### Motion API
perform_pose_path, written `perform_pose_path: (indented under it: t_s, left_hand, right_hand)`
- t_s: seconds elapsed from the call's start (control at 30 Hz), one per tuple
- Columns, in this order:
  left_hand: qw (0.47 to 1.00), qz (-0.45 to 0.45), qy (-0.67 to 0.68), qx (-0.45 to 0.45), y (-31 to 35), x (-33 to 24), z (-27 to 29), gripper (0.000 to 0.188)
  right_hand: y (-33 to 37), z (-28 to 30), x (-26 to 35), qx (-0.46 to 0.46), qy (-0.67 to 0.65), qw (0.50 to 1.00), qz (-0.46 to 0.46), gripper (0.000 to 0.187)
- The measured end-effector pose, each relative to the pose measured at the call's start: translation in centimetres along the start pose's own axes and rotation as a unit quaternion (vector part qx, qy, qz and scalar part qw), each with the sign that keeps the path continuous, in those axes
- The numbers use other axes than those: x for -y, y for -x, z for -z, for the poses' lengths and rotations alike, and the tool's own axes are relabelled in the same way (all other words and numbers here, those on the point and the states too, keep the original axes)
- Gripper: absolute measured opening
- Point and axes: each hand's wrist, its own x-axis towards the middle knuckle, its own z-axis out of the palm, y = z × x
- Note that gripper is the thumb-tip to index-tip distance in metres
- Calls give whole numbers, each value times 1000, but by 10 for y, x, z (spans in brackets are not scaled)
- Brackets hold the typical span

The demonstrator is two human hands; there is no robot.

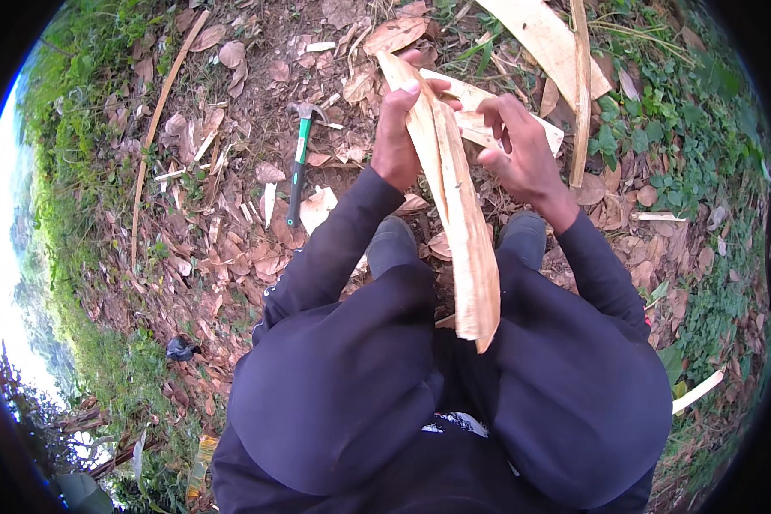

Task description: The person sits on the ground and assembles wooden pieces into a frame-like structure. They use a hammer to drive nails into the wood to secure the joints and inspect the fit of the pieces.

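A long, pale split piece of wood [467, 248] slants from beyond my hands down to between my knees. A crack runs lengthwise along it, and its near end looks rough. My left hand [398, 137] grips its far part, thumb on the upper face and fingertips showing past the far edge. To the right of the wood is my right hand [521, 154], its fingers loosely bent and apart, with nothing seen in them. Beneath the hands lies another flat wood piece [548, 133], partly hidden.
A claw hammer [300, 158] with a green and black handle lies left of my left forearm. At the upper right are a wide pale board [540, 43] and a narrow stick [580, 111]. A long thin strip [152, 128] curves at the left. Dry leaves and wood chips cover the ground.
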Motion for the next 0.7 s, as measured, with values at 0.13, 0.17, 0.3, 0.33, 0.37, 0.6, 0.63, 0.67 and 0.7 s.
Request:
perform_pose_path:
  t_s: [0.13, 0.17, 0.3, 0.33, 0.37, 0.6, 0.63, 0.67, 0.7]
  left_hand:
    - [954, -181, -241, 10, 2, -28, -11, 94]
    - [943, -199, -266, 12, 6, -26, -12, 98]
    - [892, -274, -360, 17, 13, -10, -5, 105]
    - [888, -273, -370, 8, 13, -10, -7, 109]
    - [878, -276, -391, 11, 13, -9, -4, 109]
    - [868, -290, -402, -9, 15, -9, 3, 106]
    - [882, -290, -370, -11, 14, -10, -1, 105]
    - [895, -290, -338, -13, 14, -11, -5, 103]
    - [907, -289, -305, -15, 13, -12, -9, 102]
  right_hand:
    - [-9, 10, 7, 119, -326, 905, -247, 52]
    - [-15, 11, 14, 145, -352, 885, -269, 50]
    - [-27, 3, 36, 185, -247, 917, -255, 46]
    - [-23, -4, 34, 125, -312, 896, -289, 47]
    - [-23, -5, 31, 145, -305, 897, -285, 46]
    - [-26, 4, 27, 160, -325, 896, -257, 37]
    - [-27, 7, 29, 151, -318, 904, -242, 34]
    - [-26, 4, 27, 121, -330, 907, -233, 28]
    - [-25, 5, 28, 102, -332, 909, -229, 27]
